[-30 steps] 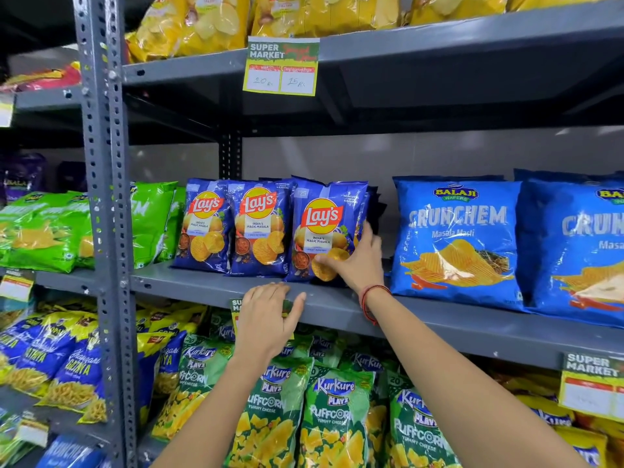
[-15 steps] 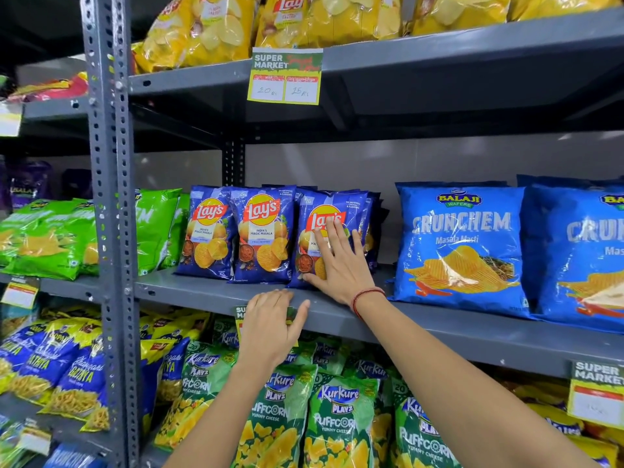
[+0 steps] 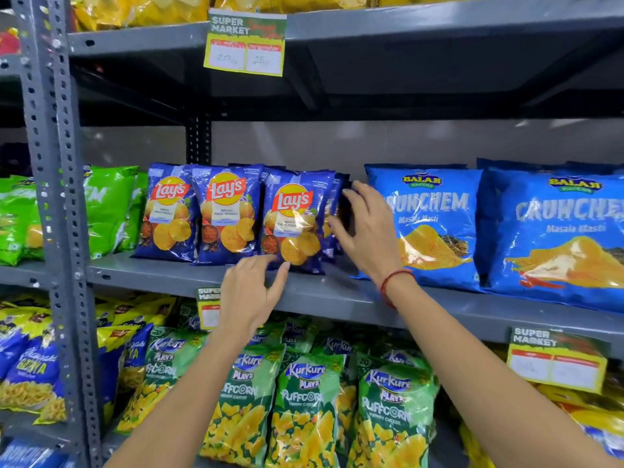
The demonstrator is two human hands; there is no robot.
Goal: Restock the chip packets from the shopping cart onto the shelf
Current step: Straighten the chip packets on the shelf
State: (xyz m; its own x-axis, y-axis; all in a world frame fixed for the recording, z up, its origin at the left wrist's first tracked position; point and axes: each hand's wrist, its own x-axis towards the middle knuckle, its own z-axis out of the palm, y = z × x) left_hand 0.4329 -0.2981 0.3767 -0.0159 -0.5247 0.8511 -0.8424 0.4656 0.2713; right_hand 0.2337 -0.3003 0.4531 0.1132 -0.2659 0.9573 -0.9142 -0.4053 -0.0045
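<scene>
Three rows of dark blue Lay's packets (image 3: pixel 226 214) stand upright on the grey middle shelf (image 3: pixel 324 292). The rightmost Lay's packet (image 3: pixel 295 228) has more packets stacked behind it. My right hand (image 3: pixel 366 231) is spread open against the right side of that stack, fingers apart, holding nothing. My left hand (image 3: pixel 251 292) rests at the shelf's front edge, its fingertips touching the bottom of the rightmost packet, fingers apart. The shopping cart is out of view.
Big blue Crunchem bags (image 3: pixel 435 221) stand right of my right hand. Green packets (image 3: pixel 108 207) sit left of the Lay's. Kurkure Puffcorn bags (image 3: pixel 304 410) fill the shelf below. Yellow packets line the top shelf. A grey perforated upright (image 3: pixel 50 197) stands at left.
My right hand has slid off the front of the rightmost Lay's packet to the right side of the stack. My left hand has risen to touch the packet's bottom.
</scene>
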